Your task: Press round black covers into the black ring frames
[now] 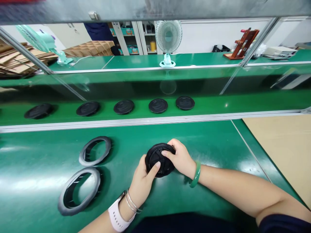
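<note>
A round black plastic part (159, 165) with a ridged rim is held between both hands above the green worktop (206, 139). My left hand (143, 179) grips its lower left edge, thumb lying on the face. On the upper right, my right hand (181, 157) closes round the rim, its thumb pressed near the middle. The part's underside and several fingertips are hidden. To the left, a grey ring (84, 158) with a dark inner wall rests on the worktop, and a second grey ring (63, 200) lies nearer to me, almost touching the first.
Beyond a metal rail (136, 122), several black discs, one of them a black disc (158, 105), lie in a row on a green strip. A brown board (284, 142) covers the right side. Small fans, including a mint fan (168, 37), stand at the back, and a metal beam (155, 9) crosses overhead.
</note>
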Tool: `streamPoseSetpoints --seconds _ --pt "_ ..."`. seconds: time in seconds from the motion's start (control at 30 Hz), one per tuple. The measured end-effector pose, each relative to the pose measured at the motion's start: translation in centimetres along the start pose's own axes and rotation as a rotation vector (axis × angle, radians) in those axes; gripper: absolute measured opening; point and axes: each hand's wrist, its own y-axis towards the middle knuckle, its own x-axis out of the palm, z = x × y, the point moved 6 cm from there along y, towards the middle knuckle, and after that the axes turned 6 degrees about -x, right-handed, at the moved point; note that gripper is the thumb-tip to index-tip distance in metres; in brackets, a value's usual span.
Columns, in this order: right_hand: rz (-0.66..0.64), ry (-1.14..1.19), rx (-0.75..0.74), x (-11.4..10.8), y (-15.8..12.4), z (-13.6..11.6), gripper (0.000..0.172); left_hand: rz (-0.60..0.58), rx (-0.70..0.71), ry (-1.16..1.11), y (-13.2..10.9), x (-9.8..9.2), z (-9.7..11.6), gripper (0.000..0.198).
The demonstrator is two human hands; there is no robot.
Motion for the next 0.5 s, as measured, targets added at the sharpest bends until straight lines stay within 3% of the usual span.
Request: streamPoseSetpoints --seconds 0.07,0.2,0.37,0.5 --pt "-0.085 0.092 0.027 0.4 0.2 0.1 0.019 0.020 0.011 0.004 0.1 -0.2 0.1 0.047" --pt "-0.296 0.243 0.043 1.3 0.5 -0.4 0.049 0.038 -0.014 -0.011 0.6 -0.7 -0.5 0.052" --pt "-0.191 0.026 -0.002 1.0 0.9 -1.0 0.048 -0.009 -0.129 -0.154 1.4 -0.5 -1.2 0.075" --pt "-0.211 -0.034 -0.009 1.6 1.7 -0.7 0.050 0.031 -0.144 -0.224 1.6 0.1 -0.8 0.079"
